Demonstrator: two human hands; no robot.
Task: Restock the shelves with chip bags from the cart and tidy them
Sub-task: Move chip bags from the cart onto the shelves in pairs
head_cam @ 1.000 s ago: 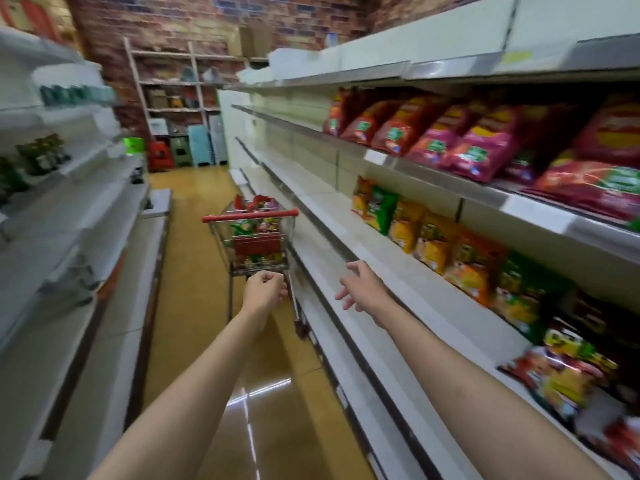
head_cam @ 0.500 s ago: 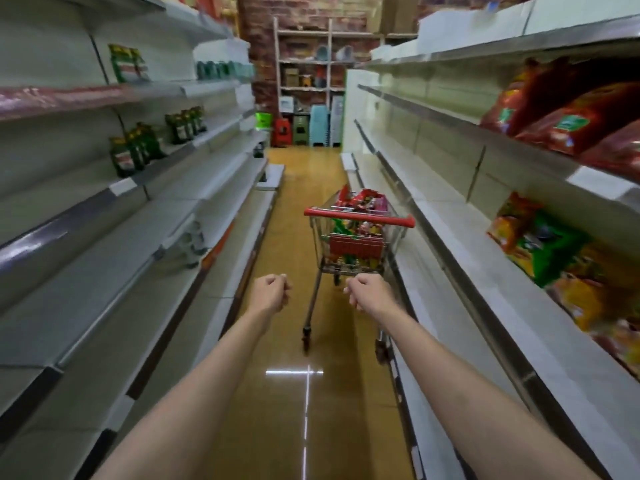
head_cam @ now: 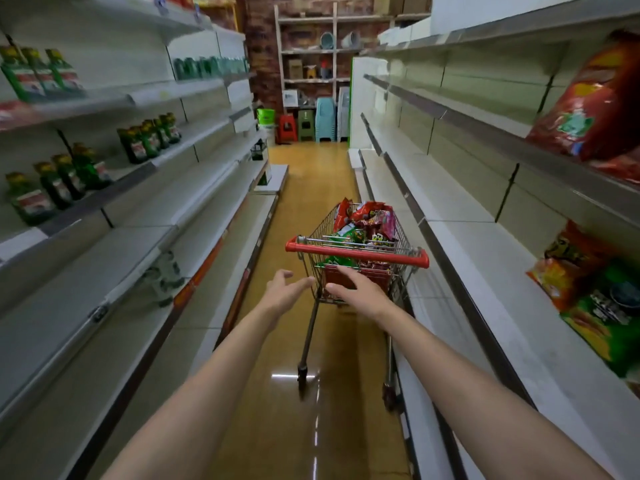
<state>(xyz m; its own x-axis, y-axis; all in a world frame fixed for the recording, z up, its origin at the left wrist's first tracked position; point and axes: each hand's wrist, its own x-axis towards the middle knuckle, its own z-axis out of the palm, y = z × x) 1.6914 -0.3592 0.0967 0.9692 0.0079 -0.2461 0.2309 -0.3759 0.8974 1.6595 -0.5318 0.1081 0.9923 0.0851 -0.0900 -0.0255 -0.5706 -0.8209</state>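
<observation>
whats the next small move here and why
Probably close both hands on the cart's red handle. The left hand and right hand reach toward it, open and empty, just short of the bar, and the chip bags sit in the basket.

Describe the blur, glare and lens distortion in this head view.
Head view: wide-angle bending bows the shelves outward; edge items like the red chip bag smear with blur; ceiling-light streaks glare on the floor; cart stays fairly sharp.
</observation>
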